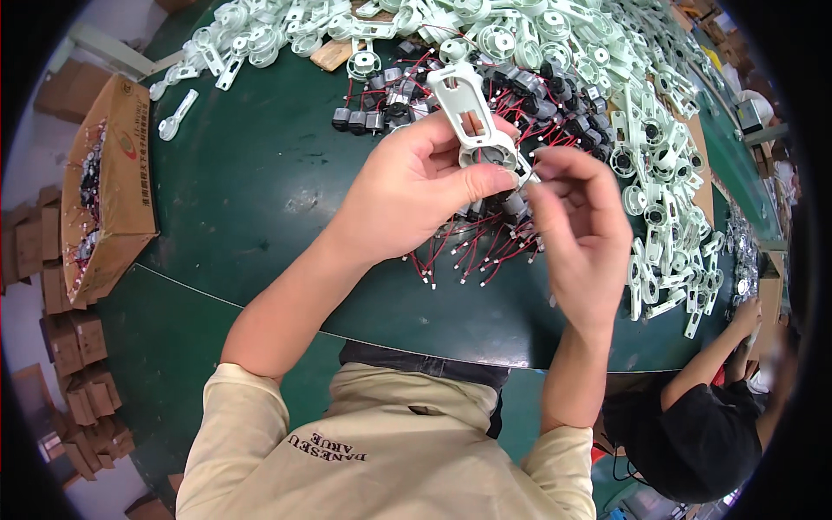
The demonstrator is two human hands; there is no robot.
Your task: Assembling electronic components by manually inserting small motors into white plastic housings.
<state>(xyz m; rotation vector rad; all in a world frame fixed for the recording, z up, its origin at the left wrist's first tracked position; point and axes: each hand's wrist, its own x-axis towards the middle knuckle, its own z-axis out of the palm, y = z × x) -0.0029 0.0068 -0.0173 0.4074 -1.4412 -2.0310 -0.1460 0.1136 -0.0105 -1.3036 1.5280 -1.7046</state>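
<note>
My left hand [394, 195] is closed around a pale plastic housing [479, 139], with a long slotted arm pointing up and away and a round ring at the near end. The left thumb presses beside that ring. At the ring's right side, my right hand [589, 225] has its thumb and fingertips brought together near a thin wire-like strand. Blur and the fingers hide what exactly lies in that pinch. Beneath and behind both hands spreads a pile of small grey and black motors [529, 82]. Their red wires [472, 251] end in small white connectors.
Many pale green housings [555, 35] are heaped along the far side and down the right of the green table [243, 173]. One housing [178, 115] lies apart at left. A cardboard box [121, 173] of motors stands at the left edge. A person in black [693, 433] works at right.
</note>
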